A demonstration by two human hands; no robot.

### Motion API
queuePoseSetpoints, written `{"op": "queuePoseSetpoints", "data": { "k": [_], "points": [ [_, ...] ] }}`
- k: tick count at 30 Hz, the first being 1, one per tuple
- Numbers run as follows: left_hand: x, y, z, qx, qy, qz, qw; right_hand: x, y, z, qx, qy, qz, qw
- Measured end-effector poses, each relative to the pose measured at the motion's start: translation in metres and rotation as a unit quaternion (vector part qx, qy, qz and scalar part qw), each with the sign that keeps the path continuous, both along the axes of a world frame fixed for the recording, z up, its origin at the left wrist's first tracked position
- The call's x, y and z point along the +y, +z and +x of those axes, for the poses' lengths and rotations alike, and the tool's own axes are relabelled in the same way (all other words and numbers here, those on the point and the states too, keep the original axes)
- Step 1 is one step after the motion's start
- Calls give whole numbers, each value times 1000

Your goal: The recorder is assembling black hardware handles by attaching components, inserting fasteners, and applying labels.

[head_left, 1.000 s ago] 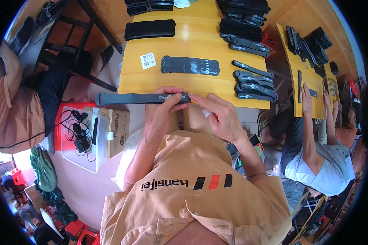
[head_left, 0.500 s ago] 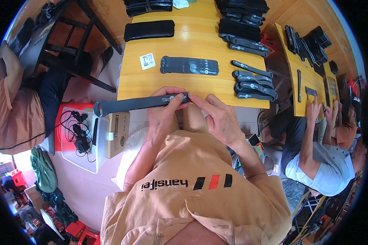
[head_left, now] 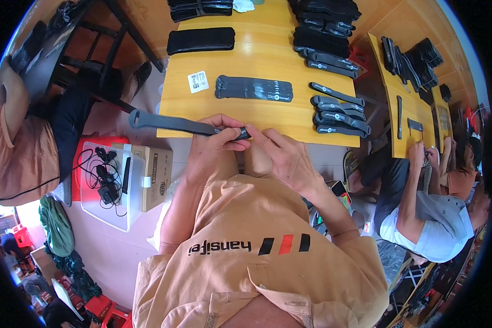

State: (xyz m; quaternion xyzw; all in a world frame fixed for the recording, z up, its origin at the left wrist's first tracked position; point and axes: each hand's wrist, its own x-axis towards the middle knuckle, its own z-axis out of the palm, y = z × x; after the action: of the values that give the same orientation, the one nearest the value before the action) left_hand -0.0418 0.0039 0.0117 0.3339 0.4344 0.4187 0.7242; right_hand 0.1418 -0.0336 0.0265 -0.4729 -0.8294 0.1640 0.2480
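My left hand (head_left: 217, 143) grips a dark grey fabric strap (head_left: 172, 123) near its printed end, thumb on top. The strap's long part stretches out to the left past the table's front edge, its rounded tip raised. My right hand (head_left: 287, 161) is closed at the strap's right end, with index finger and thumb at the tip; the fingers partly hide that end. Beyond my hands a neat stack of like straps (head_left: 254, 88) lies flat on the yellow wooden table (head_left: 188, 112). To its right sits a pile of folded or looped straps (head_left: 340, 116).
A white label (head_left: 198, 82) lies on the table. Black strap bundles (head_left: 201, 41) stand at the far left, and more bundles (head_left: 325, 46) at the far right. On the floor at left is a clear bin with cables (head_left: 120, 213). Co-workers sit on both sides, one in white (head_left: 426, 229).
The strap's free left end has swung upward and away from me. My left hand has tilted with it, and my right fingers have shifted slightly at the strap's end.
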Motion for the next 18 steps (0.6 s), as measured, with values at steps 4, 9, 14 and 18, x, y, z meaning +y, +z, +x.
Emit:
{"op": "queuePoseSetpoints", "data": {
  "k": [4, 9, 14, 18],
  "points": [
    [6, -3, -8, 5, -27, 1, 1000, 3, -2, 0, 23, 24, -33, 999],
    [14, -1, -9, 17, -67, -13, 998, 1, -17, -11, 147, -1, -72, 987],
    [2, -8, 12, 87, -5, 64, 994, 5, -13, -12, 193, -72, -107, 973],
    [-11, -14, 23, 215, 40, 146, 965, 2, -15, -15, 210, -82, -132, 965]
  ]
}}
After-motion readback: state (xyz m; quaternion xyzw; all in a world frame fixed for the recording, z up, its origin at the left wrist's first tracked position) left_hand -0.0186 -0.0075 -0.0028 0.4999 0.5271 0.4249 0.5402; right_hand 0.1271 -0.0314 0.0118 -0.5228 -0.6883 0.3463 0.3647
